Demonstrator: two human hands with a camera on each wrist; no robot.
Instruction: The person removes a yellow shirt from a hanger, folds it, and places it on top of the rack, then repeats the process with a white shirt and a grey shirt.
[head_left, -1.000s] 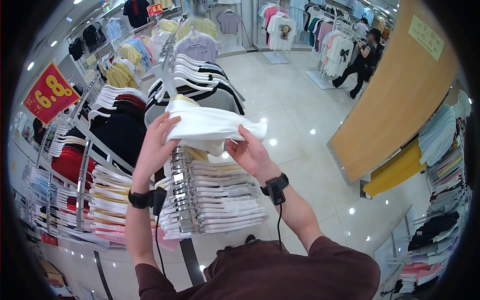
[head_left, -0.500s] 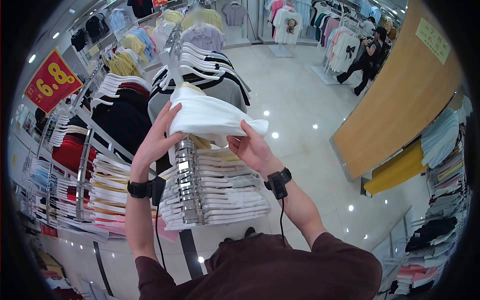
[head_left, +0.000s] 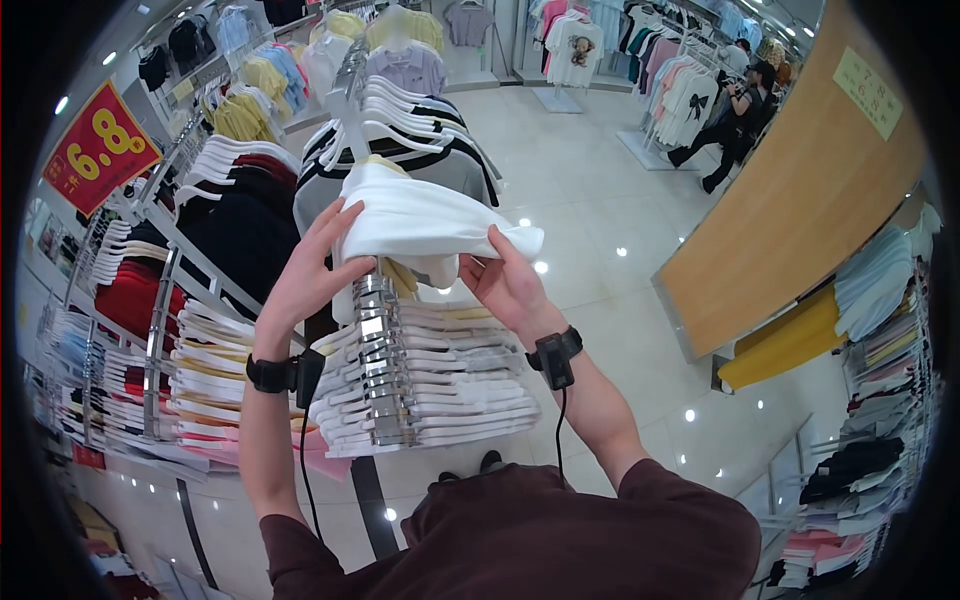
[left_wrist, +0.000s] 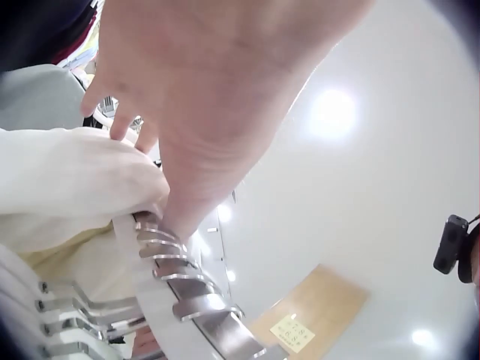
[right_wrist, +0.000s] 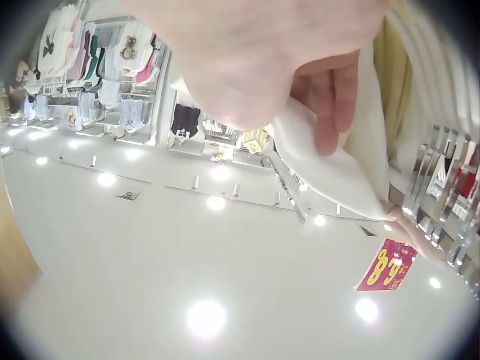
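A folded white garment (head_left: 425, 215) lies across the top of the clothes rail, with a yellowish piece of cloth beneath it. The left hand (head_left: 305, 275) touches its left end, fingers spread and fairly straight. At the right end, the right hand (head_left: 508, 285) pinches the edge between thumb and fingers. In the left wrist view the left hand (left_wrist: 202, 82) rests by the white cloth (left_wrist: 75, 172) above the metal hanger hooks. Curled fingers of the right hand (right_wrist: 262, 60) lie against the white cloth (right_wrist: 330, 161) in the right wrist view.
White hangers with pale clothes (head_left: 460, 380) fill the near rail; striped and grey tops (head_left: 400, 170) hang beyond. Dark clothes (head_left: 230, 235) and a red price sign (head_left: 100, 148) stand left. A wooden panel (head_left: 790, 220) rises at the right, and a person (head_left: 728, 125) is in the back.
The head view has shifted slightly. Both hands stay at the ends of the white garment, the left hand's thumb and fingers somewhat more spread than a second ago.
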